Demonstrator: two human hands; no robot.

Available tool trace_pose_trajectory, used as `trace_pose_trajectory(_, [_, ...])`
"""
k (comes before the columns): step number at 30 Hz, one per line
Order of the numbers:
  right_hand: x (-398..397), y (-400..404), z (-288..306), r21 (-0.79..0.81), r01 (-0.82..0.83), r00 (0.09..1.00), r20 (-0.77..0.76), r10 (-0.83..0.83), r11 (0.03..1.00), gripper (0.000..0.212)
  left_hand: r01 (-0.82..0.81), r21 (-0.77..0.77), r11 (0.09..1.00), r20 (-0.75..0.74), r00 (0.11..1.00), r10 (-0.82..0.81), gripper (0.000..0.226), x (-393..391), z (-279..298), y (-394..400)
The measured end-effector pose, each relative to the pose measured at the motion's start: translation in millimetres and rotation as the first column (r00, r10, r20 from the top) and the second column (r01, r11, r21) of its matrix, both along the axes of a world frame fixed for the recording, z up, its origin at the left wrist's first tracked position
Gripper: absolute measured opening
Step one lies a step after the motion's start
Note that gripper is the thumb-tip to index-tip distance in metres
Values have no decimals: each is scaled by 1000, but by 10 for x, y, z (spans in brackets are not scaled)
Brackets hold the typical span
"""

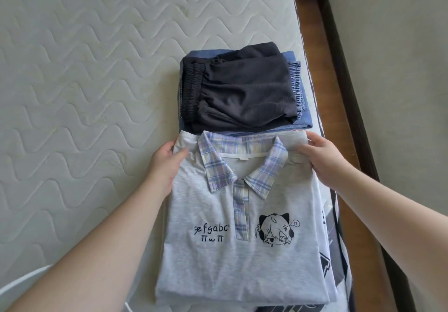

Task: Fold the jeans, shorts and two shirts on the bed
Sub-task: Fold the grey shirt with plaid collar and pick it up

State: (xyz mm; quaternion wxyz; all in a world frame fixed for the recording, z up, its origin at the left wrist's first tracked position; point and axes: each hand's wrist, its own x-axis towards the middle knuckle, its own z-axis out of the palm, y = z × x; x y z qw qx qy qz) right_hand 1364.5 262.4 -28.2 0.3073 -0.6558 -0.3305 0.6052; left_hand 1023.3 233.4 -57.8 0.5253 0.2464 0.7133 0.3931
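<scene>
A grey polo shirt with a plaid collar and a cartoon print lies folded, front up, near the bed's right edge. My left hand grips its left shoulder and my right hand grips its right shoulder. Under it a second, white shirt with dark print shows along the right side and bottom. Just beyond, folded dark shorts rest on folded blue jeans.
The quilted cream mattress stretches away to the left and far side. The wooden bed frame runs along the right, with floor beyond it. A white curved rim sits at the bottom left.
</scene>
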Motion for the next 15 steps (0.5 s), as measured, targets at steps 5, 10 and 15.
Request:
trace_pose_trajectory(5, [-39, 166, -130, 23, -40, 955, 295, 31, 999, 32, 42, -29, 999, -252, 966, -48, 37, -70, -53, 284])
trace_pose_trajectory(10, [-57, 219, -206, 60, -40, 903, 429, 10, 997, 22, -91, -22, 996, -378, 923, 76, 28, -35, -120, 232])
trace_pose_trajectory(15, [51, 35, -166, 5, -33, 846, 533, 25, 999, 38, -54, -176, 983, -333, 943, -7, 47, -159, 7, 39])
